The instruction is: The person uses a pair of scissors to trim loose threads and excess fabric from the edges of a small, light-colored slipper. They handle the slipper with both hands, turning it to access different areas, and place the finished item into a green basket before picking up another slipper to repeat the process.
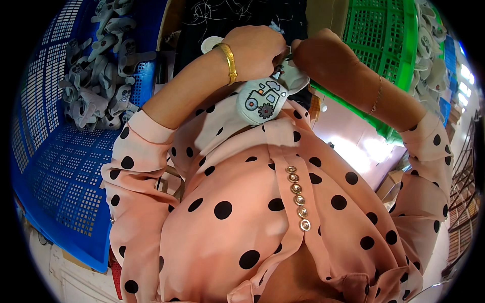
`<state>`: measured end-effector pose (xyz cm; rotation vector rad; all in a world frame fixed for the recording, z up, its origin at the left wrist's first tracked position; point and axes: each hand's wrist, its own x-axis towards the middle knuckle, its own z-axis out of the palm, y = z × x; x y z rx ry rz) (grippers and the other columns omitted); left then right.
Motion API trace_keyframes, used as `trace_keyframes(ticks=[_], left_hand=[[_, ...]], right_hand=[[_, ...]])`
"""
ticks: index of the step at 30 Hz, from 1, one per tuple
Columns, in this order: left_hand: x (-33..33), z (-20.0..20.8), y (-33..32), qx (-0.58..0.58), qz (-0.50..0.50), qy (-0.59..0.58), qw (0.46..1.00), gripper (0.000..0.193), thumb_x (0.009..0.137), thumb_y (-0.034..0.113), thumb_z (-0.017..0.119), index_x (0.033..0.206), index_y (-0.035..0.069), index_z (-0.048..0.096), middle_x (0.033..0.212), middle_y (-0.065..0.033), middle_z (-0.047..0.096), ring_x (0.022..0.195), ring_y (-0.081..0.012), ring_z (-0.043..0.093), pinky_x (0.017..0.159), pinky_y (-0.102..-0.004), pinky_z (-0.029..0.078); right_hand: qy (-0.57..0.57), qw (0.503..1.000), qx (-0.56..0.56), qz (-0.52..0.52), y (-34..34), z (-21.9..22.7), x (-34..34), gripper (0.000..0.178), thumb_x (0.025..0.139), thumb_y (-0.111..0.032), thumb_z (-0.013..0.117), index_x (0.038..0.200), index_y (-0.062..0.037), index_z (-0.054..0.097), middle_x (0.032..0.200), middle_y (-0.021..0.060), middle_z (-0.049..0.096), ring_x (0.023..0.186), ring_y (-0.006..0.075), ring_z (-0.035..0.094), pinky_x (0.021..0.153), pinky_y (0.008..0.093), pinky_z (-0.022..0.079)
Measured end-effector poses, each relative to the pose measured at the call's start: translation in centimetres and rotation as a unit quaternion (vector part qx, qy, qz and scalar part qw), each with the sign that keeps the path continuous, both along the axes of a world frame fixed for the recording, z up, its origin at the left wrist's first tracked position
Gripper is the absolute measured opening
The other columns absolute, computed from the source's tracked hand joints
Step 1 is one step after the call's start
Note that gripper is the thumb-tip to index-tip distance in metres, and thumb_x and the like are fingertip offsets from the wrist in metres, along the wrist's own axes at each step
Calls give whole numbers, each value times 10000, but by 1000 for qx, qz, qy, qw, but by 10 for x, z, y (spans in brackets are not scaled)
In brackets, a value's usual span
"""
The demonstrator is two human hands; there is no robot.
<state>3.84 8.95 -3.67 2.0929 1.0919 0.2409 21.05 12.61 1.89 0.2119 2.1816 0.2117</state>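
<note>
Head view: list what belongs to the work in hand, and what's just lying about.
Work in hand:
- embroidered light-grey piece, between the left hand and right hand
- probably the similar grey pieces in the blue basket

Apparently just lying about:
- loose threads on the dark surface

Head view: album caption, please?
Bare left hand and right hand hold a pale, rounded fabric piece with vehicle embroidery.
</note>
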Motion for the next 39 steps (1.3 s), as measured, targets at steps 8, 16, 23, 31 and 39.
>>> trace_keyframes(ticks=[8,16,23,31,39], left_hand=[[2,2,0,-29,20,-1,999,135,743,140,630,813,105,740,785,-130,690,748,-327,665,676,-402,533],[3,-1,-5,-31,35,-14,999,142,736,130,619,819,81,723,792,-129,684,747,-330,656,673,-406,522],[-23,-4,-28,-77,144,-171,971,133,836,109,582,914,4,609,811,-151,638,702,-317,609,660,-346,481],[-41,-4,-8,-191,225,-350,889,204,1005,222,529,1006,41,623,1056,-61,689,972,-130,646,839,-267,508],[-74,47,8,488,328,156,794,324,782,85,705,1105,66,677,1375,-190,490,1268,-377,446,1060,-428,350]], right_hand=[[-33,999,7,-23,-7,5,-16,237,640,-300,796,715,-138,640,743,16,568,668,150,630,530,294,413],[-42,998,-2,-43,-6,8,-20,258,719,-344,772,739,-131,626,569,1,553,638,162,634,552,307,424],[262,899,-15,-350,-13,24,29,439,868,-496,635,758,-74,688,596,47,620,588,192,651,505,308,467],[299,462,-355,-756,-41,4,38,401,829,-376,601,735,14,613,578,13,517,533,66,456,487,244,367],[350,476,-318,-742,-45,22,36,357,792,-279,551,811,69,627,622,33,544,573,80,498,534,239,403]])
